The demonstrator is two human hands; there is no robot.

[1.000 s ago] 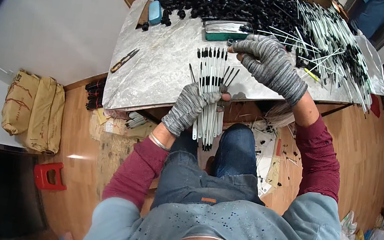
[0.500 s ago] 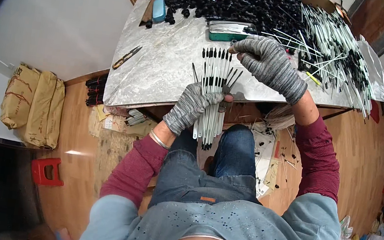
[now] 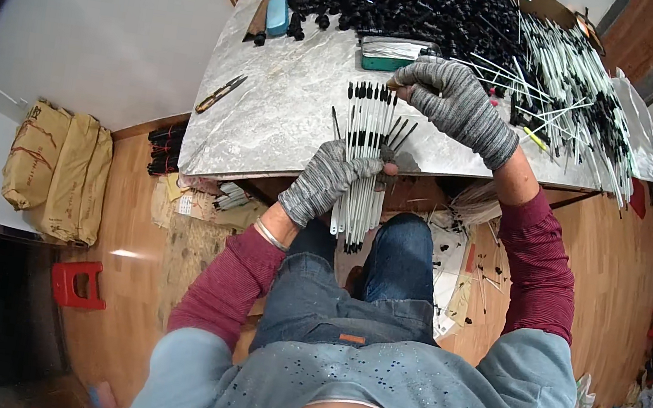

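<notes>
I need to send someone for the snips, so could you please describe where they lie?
On the grey marble table, look at the bare left part, away from the black heap. The snips lie alone there, below the blue box: small, dark-bladed, brassy grip, the only metal tool.

It looks like a small workshop: beyond the gloved fingers (image 3: 435,82), a marble table (image 3: 289,115) holds heaps of black parts (image 3: 421,4).
</notes>
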